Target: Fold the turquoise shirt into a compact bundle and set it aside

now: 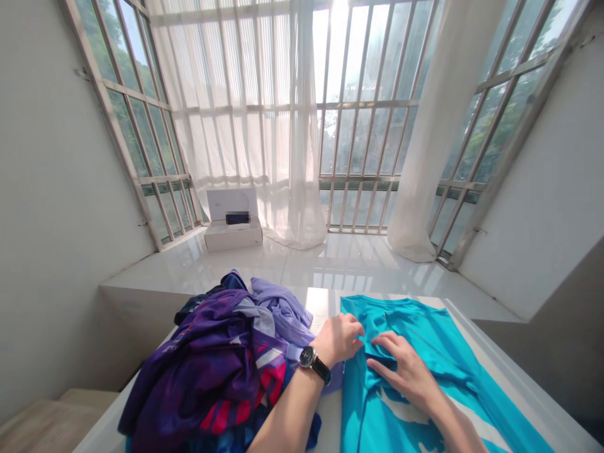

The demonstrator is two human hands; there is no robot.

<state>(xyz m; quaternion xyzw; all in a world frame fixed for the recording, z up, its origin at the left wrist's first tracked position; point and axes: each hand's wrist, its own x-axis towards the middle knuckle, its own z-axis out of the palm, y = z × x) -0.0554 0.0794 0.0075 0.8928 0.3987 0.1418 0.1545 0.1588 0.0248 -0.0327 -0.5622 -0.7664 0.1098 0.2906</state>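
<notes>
A turquoise shirt point(425, 333) with a pale print lies spread on the white table, its fabric rumpled near the middle. My left hand point(338, 338), with a black-strapped watch point(307, 357) on the wrist, is closed with curled fingers on the shirt's left part. Over the shirt's middle, my right hand point(408, 371) rests with thumb and fingers apart, a fold of cloth between them. Left of both hands sits a heap of clothes: a dark purple garment point(202, 371) with pink stripes on top and a lavender garment point(283, 308) behind it.
A white table point(330, 415) carries the clothes. Beyond it, a glossy white sill point(302, 267) holds an open white box point(233, 236) with a blurred dark item. Sheer curtains point(292, 126) hang before barred windows. A wooden surface point(61, 421) is at lower left.
</notes>
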